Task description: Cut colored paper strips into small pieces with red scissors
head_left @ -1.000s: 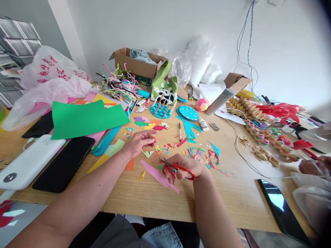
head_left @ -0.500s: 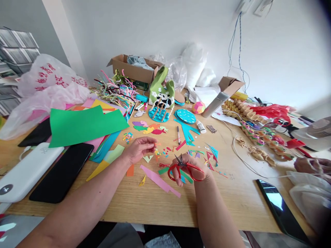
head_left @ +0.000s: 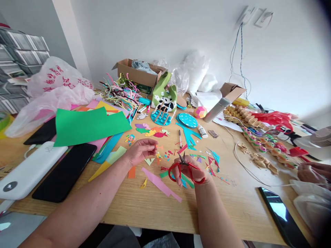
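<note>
My left hand (head_left: 142, 151) pinches a small orange paper piece (head_left: 160, 147) between thumb and fingers, above the table. In my right hand (head_left: 190, 168) are red-handled scissors (head_left: 183, 163), the fingers through the loops and the dark blades slightly apart, pointing away from me. Scissors and paper do not touch. Under and around the hands lie tiny coloured paper dots (head_left: 168, 154), a pink paper strip (head_left: 161, 184), an orange paper scrap (head_left: 131, 172) and green strips partly hidden by the right hand. Colourful paper fish (head_left: 152, 131) lie just beyond.
Green paper (head_left: 90, 125) tops a stack at left, near a white power bank (head_left: 31, 172) and a black phone (head_left: 64, 172). A panda bag (head_left: 164, 94) and a grey bottle (head_left: 218, 109) stand behind. At right are another phone (head_left: 281, 213), a cable and another person's hand (head_left: 310, 172).
The view has shifted slightly, so the scene sits a little lower and further right. The scissor blades point more directly forward; both hands keep their hold.
</note>
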Available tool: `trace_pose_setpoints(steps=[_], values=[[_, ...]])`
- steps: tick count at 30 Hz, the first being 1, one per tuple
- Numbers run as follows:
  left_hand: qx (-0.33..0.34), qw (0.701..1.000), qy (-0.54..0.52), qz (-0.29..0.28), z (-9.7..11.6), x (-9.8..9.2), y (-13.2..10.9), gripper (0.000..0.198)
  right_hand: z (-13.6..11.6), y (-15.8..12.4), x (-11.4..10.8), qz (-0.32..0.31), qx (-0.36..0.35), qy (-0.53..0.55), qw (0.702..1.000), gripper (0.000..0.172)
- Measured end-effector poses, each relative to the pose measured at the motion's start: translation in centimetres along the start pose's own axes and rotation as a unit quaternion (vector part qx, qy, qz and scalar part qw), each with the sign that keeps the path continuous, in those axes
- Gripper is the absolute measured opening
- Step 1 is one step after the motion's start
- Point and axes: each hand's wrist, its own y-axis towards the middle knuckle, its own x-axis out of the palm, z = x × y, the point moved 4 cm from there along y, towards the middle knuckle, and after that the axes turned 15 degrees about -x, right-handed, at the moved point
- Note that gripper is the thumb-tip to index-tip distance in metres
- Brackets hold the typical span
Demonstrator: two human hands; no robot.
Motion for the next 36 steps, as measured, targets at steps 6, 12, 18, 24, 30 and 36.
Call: trace_pose_setpoints(steps=[6, 12, 18, 24, 30, 36], values=[[0.002, 1.0, -0.025, -0.009, 0.2, 0.3, -0.3, 0.022, 0.2, 1.1, 1.0, 0.017, 0.021, -0.05, 0.998, 0.063], [0.006, 0.997, -0.066, -0.034, 0.5, 1.1, -0.7, 0.019, 1.3, 1.9, -1.1, 0.308, 0.011, -0.244, 0.92, 0.04], [-0.003, 0.998, -0.007, -0.063, -0.2, 1.5, -0.7, 0.016, 2.4, 2.1, -1.4, 0.367, -0.028, -0.109, 0.923, 0.018], [-0.023, 0.997, 0.065, -0.036, -0.6, 1.3, -0.5, 0.019, 2.0, 1.8, -1.5, 0.409, -0.042, -0.129, 0.902, 0.018], [-0.037, 0.995, 0.091, -0.027, -0.6, 1.1, -0.2, 0.03, 1.3, 1.9, -0.7, 0.378, 0.004, -0.209, 0.902, 0.017], [-0.016, 0.982, 0.19, 0.013, -0.9, 1.7, -0.3, 0.023, 1.0, 2.4, 0.4, 0.31, 0.028, -0.321, 0.894, 0.018]])
